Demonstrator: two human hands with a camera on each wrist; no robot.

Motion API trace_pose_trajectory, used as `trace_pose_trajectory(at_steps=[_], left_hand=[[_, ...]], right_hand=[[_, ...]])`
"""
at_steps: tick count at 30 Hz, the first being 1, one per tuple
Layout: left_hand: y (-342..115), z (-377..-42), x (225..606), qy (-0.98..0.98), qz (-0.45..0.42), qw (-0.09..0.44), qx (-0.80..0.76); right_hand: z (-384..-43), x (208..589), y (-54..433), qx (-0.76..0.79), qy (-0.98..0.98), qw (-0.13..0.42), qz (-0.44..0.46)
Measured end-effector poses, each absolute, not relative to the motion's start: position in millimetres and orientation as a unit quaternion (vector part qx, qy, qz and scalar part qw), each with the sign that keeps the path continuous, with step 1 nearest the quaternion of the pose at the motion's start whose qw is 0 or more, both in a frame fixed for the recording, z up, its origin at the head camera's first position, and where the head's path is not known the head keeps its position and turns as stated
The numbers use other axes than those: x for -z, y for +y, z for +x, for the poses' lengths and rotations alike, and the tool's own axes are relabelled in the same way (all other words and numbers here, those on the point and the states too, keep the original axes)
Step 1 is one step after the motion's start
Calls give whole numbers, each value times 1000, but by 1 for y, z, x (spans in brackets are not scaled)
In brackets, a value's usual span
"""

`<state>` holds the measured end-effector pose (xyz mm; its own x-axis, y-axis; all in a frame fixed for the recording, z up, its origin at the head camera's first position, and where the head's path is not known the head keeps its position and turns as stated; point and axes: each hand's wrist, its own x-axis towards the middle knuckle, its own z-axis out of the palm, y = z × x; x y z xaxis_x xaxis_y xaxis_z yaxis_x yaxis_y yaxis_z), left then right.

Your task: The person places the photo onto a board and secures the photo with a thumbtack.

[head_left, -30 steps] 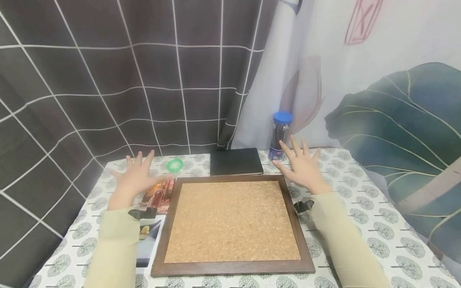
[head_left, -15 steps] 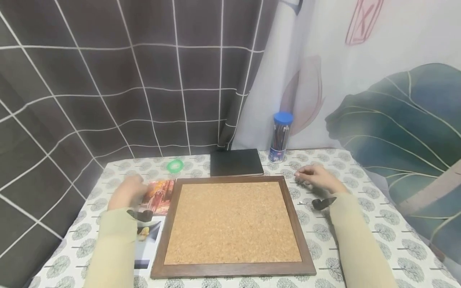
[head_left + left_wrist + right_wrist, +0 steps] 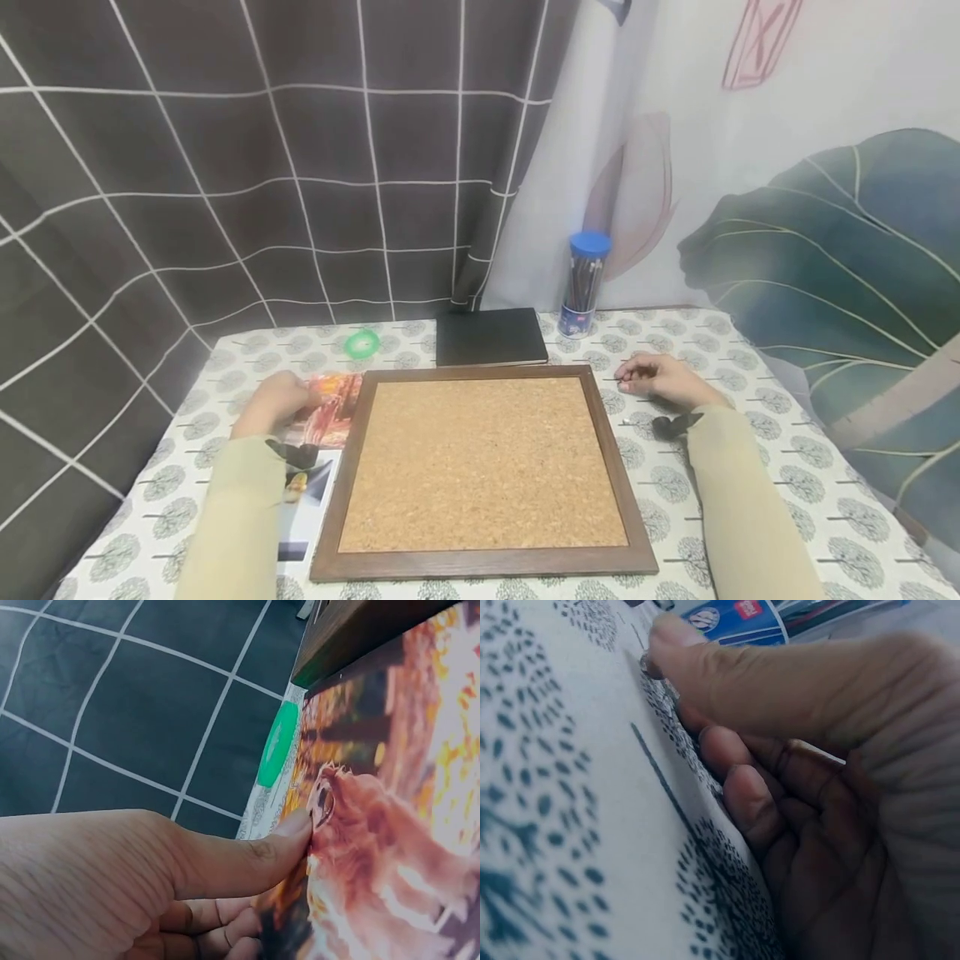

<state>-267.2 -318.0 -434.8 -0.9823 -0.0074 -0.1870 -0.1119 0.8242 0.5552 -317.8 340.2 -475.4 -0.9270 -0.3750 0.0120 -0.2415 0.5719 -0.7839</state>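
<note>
My left hand (image 3: pixel 273 402) pinches the left edge of a glossy photo (image 3: pixel 330 408) of a dog among orange autumn trees. In the left wrist view the thumb lies on the face of the print, with the other fingers curled behind its edge. Close over the cloth, to the right of a framed cork board (image 3: pixel 487 467), my right hand (image 3: pixel 663 379) has its thumb and index together. A small shiny piece (image 3: pixel 646 664) shows at those tips, mostly hidden by the thumb; the other fingers are curled. A second photo (image 3: pixel 303 517) lies below the first, partly under the left sleeve.
A black notebook (image 3: pixel 491 336) lies behind the board. A blue-lidded pen tub (image 3: pixel 583 287) stands to its right, and a green tape ring (image 3: pixel 362 343) lies back left. One small clear bit (image 3: pixel 626 422) sits near the right wrist. Curtains hang behind the table.
Both hands were spread wide above the table; they have come down with fingers drawn in. The left has taken hold of the dog photo, and the right has moved outward, down to the cloth.
</note>
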Motion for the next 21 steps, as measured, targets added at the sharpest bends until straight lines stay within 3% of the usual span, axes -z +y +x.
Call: trace_pose_trajectory(at_steps=[11, 15, 21], left_hand=[[-314, -259, 432, 914, 6, 66, -399], [-318, -262, 434, 905, 19, 57, -421], [-319, -265, 429, 899, -20, -30, -437]], right_hand=[[-319, 477, 337, 404, 894, 61, -182], [-321, 479, 333, 389, 903, 26, -180], [-325, 490, 327, 397, 908, -36, -130]])
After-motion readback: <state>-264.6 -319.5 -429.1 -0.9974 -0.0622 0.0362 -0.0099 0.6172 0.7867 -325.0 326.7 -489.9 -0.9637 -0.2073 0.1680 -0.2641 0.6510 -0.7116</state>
